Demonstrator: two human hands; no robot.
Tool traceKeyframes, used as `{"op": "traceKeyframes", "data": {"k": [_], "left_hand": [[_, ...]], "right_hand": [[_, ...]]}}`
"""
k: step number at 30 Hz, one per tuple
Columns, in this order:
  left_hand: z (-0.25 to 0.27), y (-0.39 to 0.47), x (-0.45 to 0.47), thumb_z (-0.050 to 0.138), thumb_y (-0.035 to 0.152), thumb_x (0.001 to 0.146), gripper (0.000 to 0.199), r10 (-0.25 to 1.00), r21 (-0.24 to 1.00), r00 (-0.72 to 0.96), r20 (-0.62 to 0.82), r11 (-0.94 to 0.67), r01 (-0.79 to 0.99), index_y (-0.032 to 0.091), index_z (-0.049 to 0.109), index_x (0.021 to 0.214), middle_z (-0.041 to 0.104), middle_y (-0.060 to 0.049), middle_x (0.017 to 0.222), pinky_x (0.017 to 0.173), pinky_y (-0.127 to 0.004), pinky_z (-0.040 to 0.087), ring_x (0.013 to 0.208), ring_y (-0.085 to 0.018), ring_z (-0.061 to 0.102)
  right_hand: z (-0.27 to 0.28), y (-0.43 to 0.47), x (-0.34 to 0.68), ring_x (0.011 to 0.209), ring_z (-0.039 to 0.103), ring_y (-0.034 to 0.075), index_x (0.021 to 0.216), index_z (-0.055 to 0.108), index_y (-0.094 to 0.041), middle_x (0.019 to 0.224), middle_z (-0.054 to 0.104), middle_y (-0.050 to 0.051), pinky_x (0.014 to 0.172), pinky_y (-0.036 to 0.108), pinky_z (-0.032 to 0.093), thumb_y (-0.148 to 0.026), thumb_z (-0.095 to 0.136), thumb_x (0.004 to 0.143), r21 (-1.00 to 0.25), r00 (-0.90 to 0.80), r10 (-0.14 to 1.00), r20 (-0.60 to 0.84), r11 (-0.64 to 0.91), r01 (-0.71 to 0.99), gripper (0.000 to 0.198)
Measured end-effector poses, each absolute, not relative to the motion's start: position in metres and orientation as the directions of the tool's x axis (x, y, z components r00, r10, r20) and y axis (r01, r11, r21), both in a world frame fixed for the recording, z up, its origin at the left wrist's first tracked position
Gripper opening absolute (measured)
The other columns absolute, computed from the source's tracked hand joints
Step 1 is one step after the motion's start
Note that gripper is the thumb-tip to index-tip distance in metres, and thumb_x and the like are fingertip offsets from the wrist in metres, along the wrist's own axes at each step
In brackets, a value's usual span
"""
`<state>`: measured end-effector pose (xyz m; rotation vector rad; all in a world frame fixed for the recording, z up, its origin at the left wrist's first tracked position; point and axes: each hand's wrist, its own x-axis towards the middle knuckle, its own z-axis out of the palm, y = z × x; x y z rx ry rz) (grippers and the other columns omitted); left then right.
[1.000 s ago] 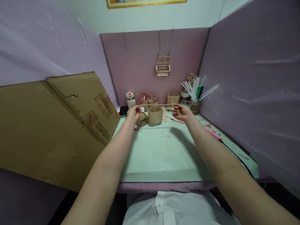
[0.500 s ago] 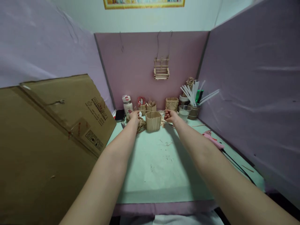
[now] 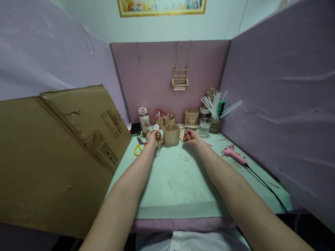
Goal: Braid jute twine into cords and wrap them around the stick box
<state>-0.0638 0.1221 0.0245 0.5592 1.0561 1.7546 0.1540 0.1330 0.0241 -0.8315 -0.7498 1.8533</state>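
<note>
A small basket faced with upright wooden sticks stands on the table between my two hands. My left hand is closed at its left side, on strands of brown twine that lie in a loose bundle there. To the right of the basket is my right hand, its fingers curled together; whatever they pinch is too small to make out. Scissors with yellow handles lie just left of my left hand. Light wooden pieces lie between the basket and my right hand.
A pink glue gun with a black cord lies at the right. Behind stand a cup of water, a pot of white sticks, a woven basket and a white bottle. A large cardboard sheet leans at the left.
My left hand has come slightly lower and toward the basket, baring the scissors. My right hand has dropped a little beside the basket. The view has shifted slightly.
</note>
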Motion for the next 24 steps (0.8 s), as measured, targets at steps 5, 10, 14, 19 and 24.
{"op": "traceKeyframes", "data": {"k": [5,10,14,19,24], "left_hand": [[0.004,0.113,-0.049,0.066,0.018,0.063,0.017,0.888,0.891,-0.458,0.035,-0.235,-0.388,0.015,0.049,0.066,0.05,0.006,0.05,0.043,-0.014,0.035,0.042,-0.004,0.046],[-0.009,0.112,-0.039,0.062,0.022,0.067,0.012,0.873,0.934,-0.438,0.216,-0.315,-0.167,0.017,0.054,0.074,0.057,0.002,0.061,0.053,-0.02,0.043,0.052,-0.009,0.053],[-0.015,0.109,-0.036,0.06,0.021,0.069,0.007,0.804,0.904,-0.42,0.421,-0.408,0.127,0.018,0.055,0.072,0.059,0.001,0.067,0.062,-0.023,0.043,0.063,-0.011,0.055],[-0.016,0.103,-0.038,0.057,0.021,0.073,0.007,0.729,0.807,-0.367,0.577,-0.442,0.392,0.018,0.054,0.066,0.057,0.001,0.066,0.064,-0.024,0.04,0.064,-0.013,0.052],[-0.014,0.101,-0.04,0.056,0.019,0.074,0.007,0.698,0.743,-0.319,0.641,-0.459,0.487,0.018,0.057,0.067,0.059,-0.001,0.069,0.068,-0.025,0.039,0.068,-0.014,0.052]], "right_hand": [[0.026,0.115,0.141,0.036,0.031,0.004,0.066,0.041,-0.017,0.047,0.041,-0.006,0.037,0.015,0.026,-0.012,0.041,0.085,-0.67,-0.408,0.865,-0.293,-0.49,-0.557,0.02],[0.028,0.106,0.132,0.044,0.042,0.005,0.076,0.054,-0.015,0.052,0.05,-0.003,0.042,0.015,0.035,-0.015,0.048,0.087,-0.773,-0.31,0.878,-0.364,-0.471,-0.426,0.012],[0.028,0.105,0.128,0.041,0.037,0.005,0.071,0.055,-0.015,0.049,0.046,-0.004,0.039,0.015,0.03,-0.017,0.053,0.086,-0.876,-0.211,0.923,-0.323,-0.376,-0.302,0.015],[0.028,0.105,0.125,0.041,0.036,0.004,0.062,0.053,-0.015,0.047,0.045,-0.004,0.039,0.016,0.027,-0.02,0.061,0.081,-0.968,-0.112,0.97,-0.217,-0.229,-0.105,0.021],[0.028,0.108,0.12,0.041,0.034,0.003,0.06,0.054,-0.014,0.047,0.046,-0.004,0.038,0.015,0.025,-0.021,0.067,0.075,-0.983,-0.053,0.982,-0.181,-0.182,-0.028,0.021]]}}
